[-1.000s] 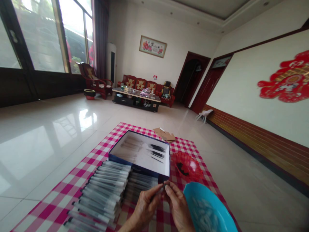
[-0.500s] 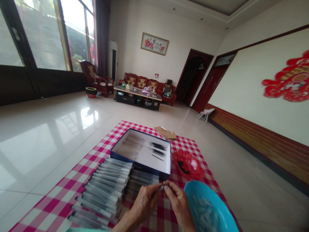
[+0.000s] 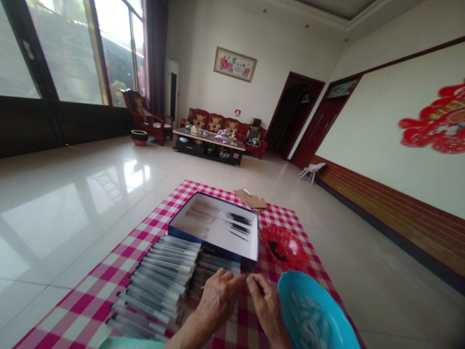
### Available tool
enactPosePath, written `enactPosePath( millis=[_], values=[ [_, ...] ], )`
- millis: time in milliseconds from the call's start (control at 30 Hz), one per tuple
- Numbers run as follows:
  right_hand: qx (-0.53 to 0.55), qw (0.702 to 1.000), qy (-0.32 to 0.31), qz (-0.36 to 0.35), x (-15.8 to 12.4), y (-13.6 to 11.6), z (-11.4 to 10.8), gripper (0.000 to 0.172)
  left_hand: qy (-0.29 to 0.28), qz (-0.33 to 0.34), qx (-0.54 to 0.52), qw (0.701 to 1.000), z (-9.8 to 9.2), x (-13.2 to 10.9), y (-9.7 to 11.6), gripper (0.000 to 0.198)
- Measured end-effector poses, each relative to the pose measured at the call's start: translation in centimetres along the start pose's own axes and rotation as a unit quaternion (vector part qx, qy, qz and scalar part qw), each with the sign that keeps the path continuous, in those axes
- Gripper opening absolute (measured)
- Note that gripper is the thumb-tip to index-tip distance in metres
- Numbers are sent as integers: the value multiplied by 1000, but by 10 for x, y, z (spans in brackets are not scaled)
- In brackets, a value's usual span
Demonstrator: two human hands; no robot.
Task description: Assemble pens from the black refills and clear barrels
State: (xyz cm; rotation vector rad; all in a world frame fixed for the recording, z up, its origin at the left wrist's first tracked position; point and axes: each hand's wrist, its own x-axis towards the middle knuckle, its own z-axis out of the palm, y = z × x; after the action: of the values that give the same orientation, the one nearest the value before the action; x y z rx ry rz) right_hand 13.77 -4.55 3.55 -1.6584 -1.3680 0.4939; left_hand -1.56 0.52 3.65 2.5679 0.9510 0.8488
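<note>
My left hand [image 3: 220, 295] is closed, back up, over the checked cloth near the box's front edge. A slim pen [image 3: 203, 287] is in it, only its thin pale tip showing past the knuckles. Close beside it, my right hand [image 3: 267, 303] has thumb and forefinger pinched together at the left fingertips; whatever they hold is hidden. Left of the hands lies a row of clear pen barrels [image 3: 160, 276] with dark ends. Another bundle of pens [image 3: 218, 264] lies partly behind my left hand. A blue bowl [image 3: 337, 310] with small translucent pieces stands right of my right hand.
Beyond the hands stands a shallow blue-edged box [image 3: 214, 242] with thin dark rods [image 3: 240, 223] inside. A red scalloped dish [image 3: 290, 247] holding small black pieces is to its right. Brown cardboard [image 3: 252, 199] lies at the back of the checked cloth [image 3: 119, 257].
My left hand has turned further over and risen slightly, and a thin tip now shows at its left side. The fingertips have drawn slightly apart. The view has shifted slightly.
</note>
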Motion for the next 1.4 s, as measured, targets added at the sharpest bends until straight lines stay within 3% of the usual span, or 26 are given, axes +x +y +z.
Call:
enactPosePath(
  millis=[167,567,833,1033,1233,1400],
  values=[
    [-20,998,42,-33,0,-4,8,35,5,11,-8,1000,2,-1,0,23],
    [-27,997,73,-25,0,0,14,38,11,17,-20,1000,5,-2,-3,23],
    [-36,998,16,-50,-5,-11,-2,29,21,11,-23,999,8,-3,-4,23],
    [-49,996,49,-50,-3,-7,7,37,18,16,-22,999,5,-1,-2,22],
    [-44,997,30,-52,-3,-11,8,39,6,15,-22,1000,6,-1,0,22],
    [-22,998,60,-14,-1,-11,6,42,-8,35,-82,996,4,0,1,29]
  ],
)
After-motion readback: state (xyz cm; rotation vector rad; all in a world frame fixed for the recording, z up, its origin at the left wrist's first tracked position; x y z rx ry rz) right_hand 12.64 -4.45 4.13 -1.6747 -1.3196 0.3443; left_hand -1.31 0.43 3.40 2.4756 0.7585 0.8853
